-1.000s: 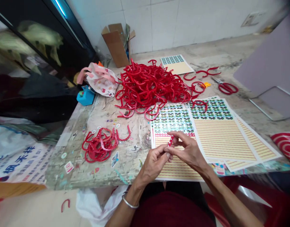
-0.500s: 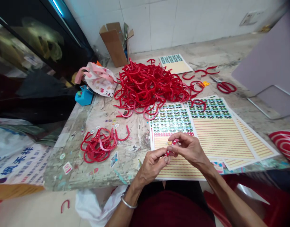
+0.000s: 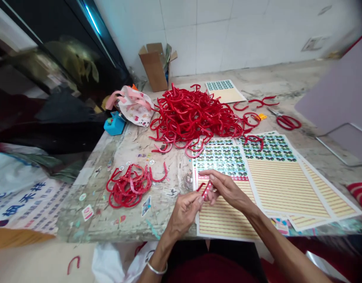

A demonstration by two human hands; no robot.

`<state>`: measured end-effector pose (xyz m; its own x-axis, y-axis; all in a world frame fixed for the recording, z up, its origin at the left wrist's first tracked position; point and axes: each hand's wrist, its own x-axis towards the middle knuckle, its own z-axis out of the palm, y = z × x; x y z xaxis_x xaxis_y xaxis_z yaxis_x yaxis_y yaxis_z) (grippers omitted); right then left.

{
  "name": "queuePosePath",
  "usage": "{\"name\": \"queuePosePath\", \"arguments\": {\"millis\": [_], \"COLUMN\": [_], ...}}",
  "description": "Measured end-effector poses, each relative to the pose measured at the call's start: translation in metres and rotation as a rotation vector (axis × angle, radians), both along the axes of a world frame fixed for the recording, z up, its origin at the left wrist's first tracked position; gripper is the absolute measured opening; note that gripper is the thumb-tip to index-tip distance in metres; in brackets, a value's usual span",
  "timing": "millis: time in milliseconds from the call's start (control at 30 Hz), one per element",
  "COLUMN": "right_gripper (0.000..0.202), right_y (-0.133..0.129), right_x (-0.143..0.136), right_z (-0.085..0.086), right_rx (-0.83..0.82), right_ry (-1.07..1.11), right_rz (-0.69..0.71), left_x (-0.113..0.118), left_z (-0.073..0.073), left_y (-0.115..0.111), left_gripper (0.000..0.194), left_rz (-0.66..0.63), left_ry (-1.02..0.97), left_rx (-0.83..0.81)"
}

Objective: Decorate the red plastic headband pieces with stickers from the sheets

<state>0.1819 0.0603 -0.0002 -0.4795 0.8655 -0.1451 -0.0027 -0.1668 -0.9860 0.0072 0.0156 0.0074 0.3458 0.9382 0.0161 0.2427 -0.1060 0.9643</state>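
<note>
My left hand (image 3: 183, 214) pinches a small curved red piece (image 3: 205, 191) with white dots, above a printed sticker sheet (image 3: 225, 220). The fingers of my right hand (image 3: 228, 190) close on the upper end of the same piece, the index finger reaching over it. Beyond my hands lies a large heap of curved red strips (image 3: 195, 114). A smaller pile of red strips (image 3: 129, 186) sits to the left. More sticker sheets (image 3: 287, 181) overlap on the right.
Red-handled scissors (image 3: 288, 122) rest at the right. At the back left stand an open cardboard box (image 3: 154, 70), a white bag with pink handles (image 3: 136, 106) and a blue tape dispenser (image 3: 114, 125). A grey panel (image 3: 343, 90) stands at the right.
The view has shifted, so the table appears lower. My right fingers have moved along the red piece, and more of the piece now shows between my hands.
</note>
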Motion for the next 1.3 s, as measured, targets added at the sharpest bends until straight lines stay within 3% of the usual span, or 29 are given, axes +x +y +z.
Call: {"name": "queuePosePath", "arguments": {"millis": [67, 133, 267, 367, 467, 633, 733, 833, 1067, 1300], "right_gripper": [0.040, 0.032, 0.009, 0.011, 0.018, 0.027, 0.026, 0.024, 0.018, 0.022], "right_y": [0.024, 0.052, 0.095, 0.100, 0.086, 0.056, 0.045, 0.039, 0.029, 0.028], "right_x": [-0.011, -0.024, -0.047, -0.049, -0.034, -0.007, -0.001, 0.002, 0.010, 0.026], "right_z": [-0.010, -0.020, -0.032, -0.026, -0.009, 0.013, 0.011, 0.006, 0.011, 0.004], "right_rx": [0.185, 0.508, 0.601, 0.603, 0.526, -0.183, -0.385, -0.424, -0.345, -0.216], "right_ry": [-0.204, -0.496, -0.551, -0.505, -0.412, 0.219, 0.404, 0.475, 0.473, 0.463], "right_rz": [-0.027, -0.156, -0.244, -0.266, -0.292, -0.239, -0.258, -0.246, 0.048, 0.185], "left_x": [-0.018, -0.040, -0.080, -0.090, -0.076, -0.023, 0.002, 0.011, 0.002, -0.010], "left_z": [-0.006, -0.017, -0.042, -0.045, -0.028, -0.005, -0.007, -0.012, -0.009, 0.003], "left_y": [0.003, 0.008, 0.018, 0.023, 0.027, 0.036, 0.036, 0.031, 0.041, 0.052], "left_gripper": [0.025, 0.023, 0.017, 0.015, 0.021, 0.024, 0.028, 0.027, 0.030, 0.019], "left_rz": [0.127, 0.263, 0.529, 0.650, 0.637, 0.348, 0.256, 0.246, 0.240, 0.024], "left_ry": [0.153, 0.347, 0.705, 0.759, 0.609, 0.003, -0.192, -0.310, -0.756, -0.980], "left_rx": [0.098, 0.203, 0.396, 0.507, 0.438, -0.002, -0.182, -0.271, -0.693, -0.911]}}
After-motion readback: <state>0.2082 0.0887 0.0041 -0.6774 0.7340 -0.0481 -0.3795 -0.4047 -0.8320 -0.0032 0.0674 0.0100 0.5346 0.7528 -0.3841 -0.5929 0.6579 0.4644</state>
